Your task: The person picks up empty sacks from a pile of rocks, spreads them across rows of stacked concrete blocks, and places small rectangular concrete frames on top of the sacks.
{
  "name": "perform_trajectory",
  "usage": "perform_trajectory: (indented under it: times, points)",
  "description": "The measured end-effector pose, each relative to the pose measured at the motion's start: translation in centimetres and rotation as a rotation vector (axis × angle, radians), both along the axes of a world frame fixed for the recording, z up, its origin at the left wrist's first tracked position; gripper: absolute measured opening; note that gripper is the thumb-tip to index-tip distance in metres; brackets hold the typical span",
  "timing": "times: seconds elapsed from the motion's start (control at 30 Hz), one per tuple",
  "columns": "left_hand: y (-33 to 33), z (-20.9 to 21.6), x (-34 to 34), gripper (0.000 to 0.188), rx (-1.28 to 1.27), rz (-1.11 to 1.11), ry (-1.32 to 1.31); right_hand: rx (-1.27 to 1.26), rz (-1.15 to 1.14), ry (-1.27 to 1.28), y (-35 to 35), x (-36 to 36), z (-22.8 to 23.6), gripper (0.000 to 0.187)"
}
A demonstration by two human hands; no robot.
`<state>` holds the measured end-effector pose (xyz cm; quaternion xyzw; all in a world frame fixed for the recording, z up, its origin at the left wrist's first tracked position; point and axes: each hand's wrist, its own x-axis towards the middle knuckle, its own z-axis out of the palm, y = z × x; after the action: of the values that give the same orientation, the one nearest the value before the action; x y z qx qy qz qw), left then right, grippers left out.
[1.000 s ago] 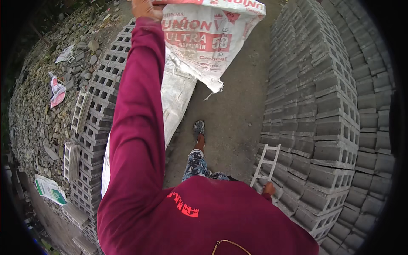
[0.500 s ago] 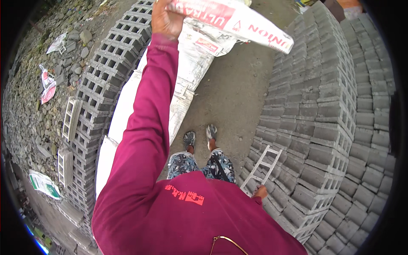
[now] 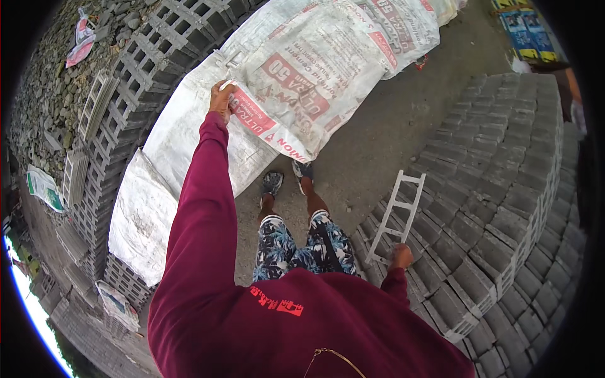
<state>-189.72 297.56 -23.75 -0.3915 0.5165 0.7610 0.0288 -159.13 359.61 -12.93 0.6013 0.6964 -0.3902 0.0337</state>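
Note:
My left hand (image 3: 220,99), arm stretched forward, is closed on the near edge of a white and red cement sack (image 3: 328,60). The sack lies spread flat over a pale sheet covering (image 3: 252,154), its near edge folded up in a printed strip. Low on the right, my right hand (image 3: 401,256) is closed at the lower side of a light grey ladder-shaped frame (image 3: 402,204). That frame rests tilted against the stacked grey blocks; the fingers are partly hidden.
Hollow concrete blocks (image 3: 142,75) line the left of the covering. A large stack of grey blocks (image 3: 485,170) rises on the right. Between them runs a dirt path (image 3: 359,164) where my feet stand. Stones and discarded sacks lie far left; blue and yellow packages (image 3: 528,31) far right.
My left hand has come down and nearer with the sack, which was raised and now lies flat on the covering. My right hand stays by the ladder-shaped frame. The view has shifted.

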Motion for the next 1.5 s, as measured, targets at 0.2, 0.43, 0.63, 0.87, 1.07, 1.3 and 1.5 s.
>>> perform_trajectory:
  times: [0.2,0.43,0.63,0.87,1.07,1.3,1.5]
  points:
    - [-0.8,-6.7,2.7,0.109,-0.357,0.203,-0.120,-0.084,0.174,0.138,-3.8,-10.3,3.2,0.012]
    - [8.2,-7.5,8.0,0.112,-0.599,-0.016,-0.359,-0.293,0.428,0.303,-9.6,-19.0,3.9,0.011]
    - [12.8,-6.3,7.0,0.097,-0.820,-0.126,-0.584,-0.438,0.606,0.340,-14.3,-26.1,-0.1,0.011]
    - [11.5,-8.2,9.1,0.092,-0.760,-0.150,-0.471,-0.588,0.732,0.229,-20.6,-30.4,-4.3,0.017]
    - [12.6,-7.0,8.8,0.083,-0.764,-0.203,-0.406,-0.637,0.781,0.159,-23.4,-31.9,-5.7,0.028]
    - [12.9,-7.5,10.5,0.089,-0.771,-0.078,-0.390,-0.726,0.870,0.092,-27.3,-31.9,-9.0,0.039]
    - [13.0,-8.7,11.1,0.092,-0.688,-0.022,-0.349,-0.783,0.918,0.069,-29.4,-33.8,-11.0,0.040]
